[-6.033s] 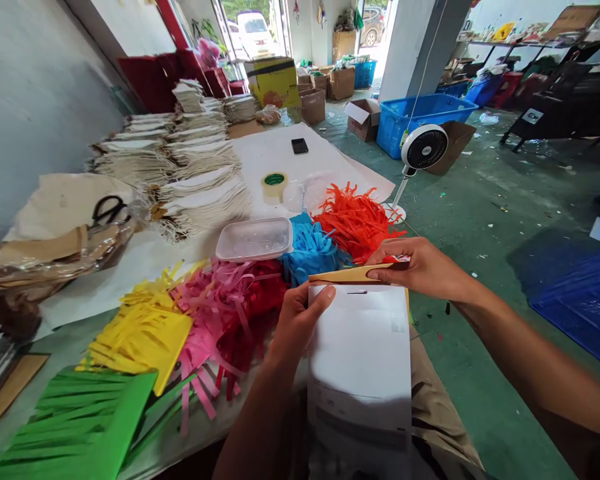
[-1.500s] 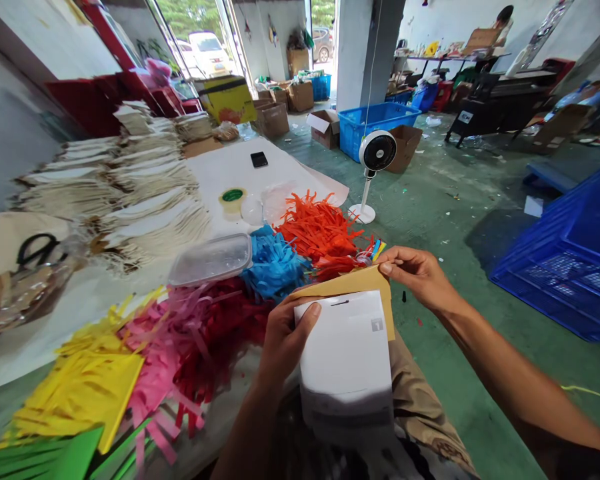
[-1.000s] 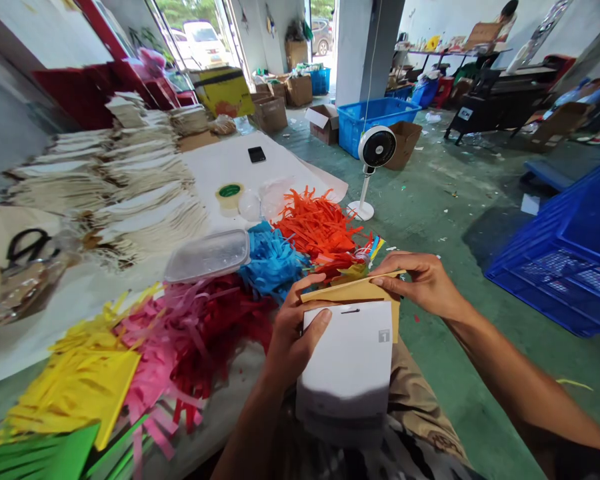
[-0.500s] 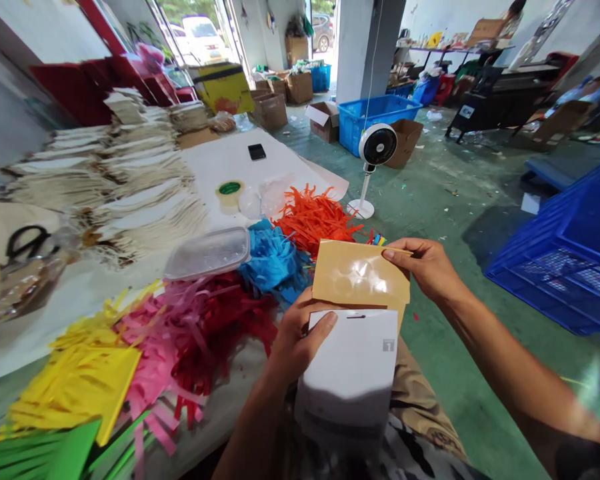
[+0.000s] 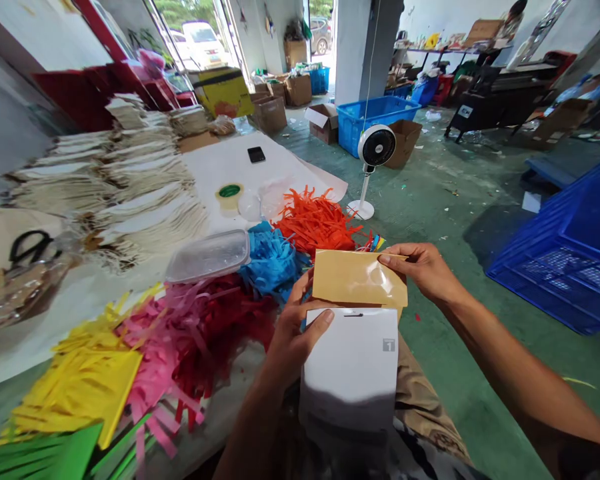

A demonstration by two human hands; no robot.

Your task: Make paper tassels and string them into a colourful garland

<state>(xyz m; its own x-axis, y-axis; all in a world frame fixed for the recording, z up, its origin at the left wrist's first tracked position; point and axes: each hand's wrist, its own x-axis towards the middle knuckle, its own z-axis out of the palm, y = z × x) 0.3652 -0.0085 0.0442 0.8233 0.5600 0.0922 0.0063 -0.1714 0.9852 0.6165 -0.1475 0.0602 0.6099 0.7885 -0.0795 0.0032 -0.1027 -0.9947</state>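
My left hand (image 5: 300, 337) is closed on the left edge of a white printed card (image 5: 353, 360), its thumb lying on the front. A short dark slit or mark and a small grey "1" square show near the card's top. Just beyond the card is a glossy tan sheet (image 5: 353, 279), perhaps backing paper or an envelope flap; I cannot tell which. My right hand (image 5: 420, 267) pinches the sheet's upper right corner between thumb and fingers. Left-hand fingers pass behind the card and are partly hidden. Both pieces are held over my lap.
Cut strips lie in piles: orange (image 5: 317, 223), blue (image 5: 273, 260), dark red (image 5: 225, 327), pink (image 5: 157, 340) and yellow (image 5: 80, 380). Behind them are a clear plastic lid (image 5: 207, 255), a tape roll (image 5: 229, 193) and a phone (image 5: 256, 155). A fan (image 5: 379, 145) and blue crate (image 5: 565, 247) stand rightward.
The tan sheet's top edge has dropped and tilted slightly, and my right hand has shifted a little left along it. My left hand still grips the card.
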